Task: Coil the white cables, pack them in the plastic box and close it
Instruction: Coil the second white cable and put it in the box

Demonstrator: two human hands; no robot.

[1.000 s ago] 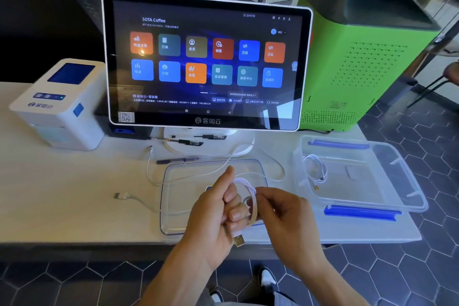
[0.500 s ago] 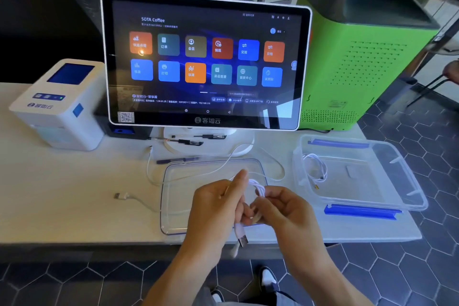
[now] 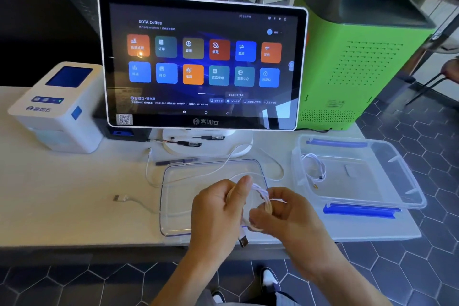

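Both hands hold a white cable (image 3: 263,196) in small loops above the clear lid (image 3: 173,181) lying flat near the table's front edge. My left hand (image 3: 218,211) pinches the loops from the left and my right hand (image 3: 285,216) grips them from the right. The USB plug (image 3: 243,240) hangs below my hands. The cable's loose part (image 3: 273,164) trails across the table behind the lid. Another white cable (image 3: 134,200) lies on the table at the left. The clear plastic box (image 3: 407,181) with blue latches stands at the right, with one coiled white cable (image 3: 314,166) inside.
A touchscreen terminal (image 3: 203,62) stands behind the lid, with pens (image 3: 183,143) at its base. A white receipt printer (image 3: 57,107) sits at the back left. A green machine (image 3: 360,57) stands at the back right, beyond the table. The table's front edge (image 3: 99,243) runs just below my hands.
My hands have come together on the cable and wound more loops. The USB plug now hangs lower, below my hands. The cable's loose part on the table has shortened.
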